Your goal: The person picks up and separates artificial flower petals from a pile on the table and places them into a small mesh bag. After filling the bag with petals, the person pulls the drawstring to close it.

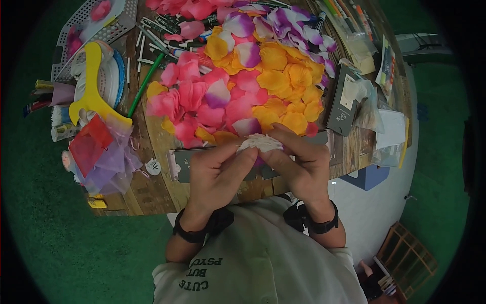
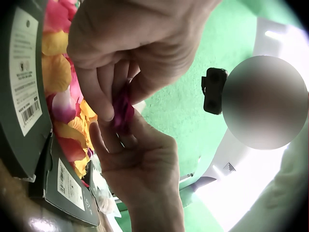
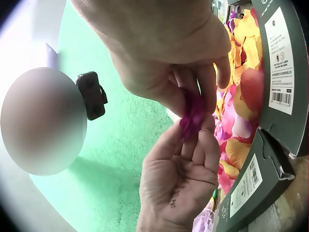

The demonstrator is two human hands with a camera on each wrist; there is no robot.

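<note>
Both hands meet in front of the chest at the near table edge, holding one small bunch of white-and-purple flower petals (image 1: 259, 143) between them. Thumb and fingers of the left hand (image 1: 216, 172) pinch its left side; those of the right hand (image 1: 298, 164) pinch the right side. From above the bunch looks white and crinkled, while its purple underside (image 2: 123, 112) shows in both wrist views. Just beyond the hands lies a wide heap of loose petals, with pink petals (image 1: 190, 101), yellow petals (image 1: 286, 76) and white-purple petals (image 1: 291, 25).
Dark boxes (image 2: 24, 92) stand along the near edge under the hands. At left are a yellow fan-like piece (image 1: 93, 91), a perforated basket (image 1: 126, 25), mesh bags (image 1: 111, 162) and a green stick (image 1: 145, 85). Markers lie among the petals; another dark box (image 1: 341, 104) and plastic bags (image 1: 372, 114) sit right.
</note>
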